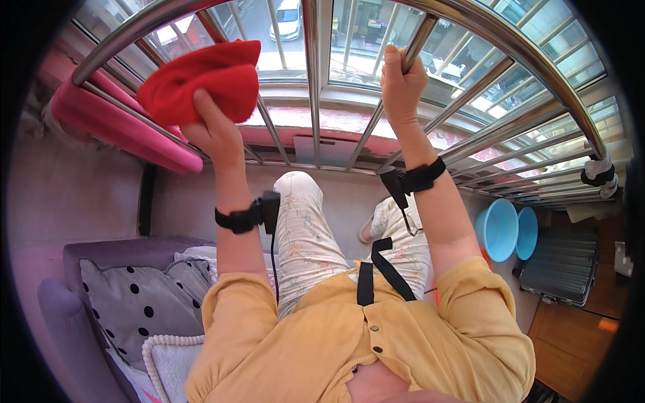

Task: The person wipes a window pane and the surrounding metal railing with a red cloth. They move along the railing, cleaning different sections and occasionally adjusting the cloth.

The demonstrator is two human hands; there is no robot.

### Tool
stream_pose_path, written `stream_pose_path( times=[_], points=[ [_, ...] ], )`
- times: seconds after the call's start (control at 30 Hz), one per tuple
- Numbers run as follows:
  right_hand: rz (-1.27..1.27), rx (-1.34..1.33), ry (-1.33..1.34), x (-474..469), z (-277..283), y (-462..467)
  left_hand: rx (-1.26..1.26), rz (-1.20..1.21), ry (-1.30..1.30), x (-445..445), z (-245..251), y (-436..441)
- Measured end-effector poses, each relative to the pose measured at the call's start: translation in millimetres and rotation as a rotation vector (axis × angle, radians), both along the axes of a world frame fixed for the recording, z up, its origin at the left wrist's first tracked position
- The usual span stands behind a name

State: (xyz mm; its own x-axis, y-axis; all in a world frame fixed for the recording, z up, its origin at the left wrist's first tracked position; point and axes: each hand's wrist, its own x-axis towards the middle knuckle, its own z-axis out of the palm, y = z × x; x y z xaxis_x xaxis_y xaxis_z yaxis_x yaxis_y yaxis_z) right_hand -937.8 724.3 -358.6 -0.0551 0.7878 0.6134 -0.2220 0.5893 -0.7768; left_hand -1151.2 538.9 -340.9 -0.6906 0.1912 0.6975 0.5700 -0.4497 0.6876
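A bunched red cloth [206, 80] is in my left hand [216, 128], thumb pressed on its near side. The cloth covers part of the metal railing's bars at the upper left, and most of my fingers are hidden behind it. My right hand [405, 88] is wrapped around an upright bar [420, 43] of the shiny metal railing, just below the curved top rail [484, 30]. Whether the cloth touches a bar, I cannot tell.
A pink padded roll [126, 131] lies along the railing at left. Behind the bars are window panes [352, 45]. Blue basins [496, 230] and a dark ridged suitcase [559, 264] stand at right. A purple sofa [68, 307] with cushions [146, 297] is at lower left.
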Motion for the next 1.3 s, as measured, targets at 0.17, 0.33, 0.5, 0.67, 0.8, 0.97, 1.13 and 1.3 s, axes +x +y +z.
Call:
stream_pose_path(
  times=[0.17, 0.33, 0.5, 0.67, 0.8, 0.97, 1.13, 1.3],
  points=[
    [0.024, 0.008, 0.017, -0.5, -0.5, -0.3, 0.222, 0.203, 0.096, 4.2, 45.4, 9.6],
    [0.002, 0.049, 0.033, -1.7, -1.1, -1.1, 0.242, 0.241, 0.090, 2.6, 44.0, -19.8],
    [0.009, 0.019, 0.025, -1.5, -0.3, -2.5, -0.198, 0.043, -0.016, -16.9, 3.3, 27.0],
    [0.014, 0.033, 0.048, -2.3, -2.6, -0.6, -0.108, -0.027, 0.062, -23.2, -55.5, 81.7],
    [0.015, 0.055, 0.052, -2.2, -5.7, 0.9, -0.263, -0.092, 0.001, -24.1, -119.6, 70.8],
    [-0.022, 0.051, 0.058, -4.4, -5.7, 1.4, -0.551, -0.168, 0.177, -24.6, -154.3, 46.9],
    [-0.001, 0.012, 0.052, -2.9, -3.0, -1.0, -0.301, -0.351, 0.033, -25.8, -93.0, 38.3],
    [0.055, 0.001, 0.051, -0.3, -2.5, -2.3, -0.238, -0.212, 0.112, -43.6, -41.3, 59.4]
  ],
)
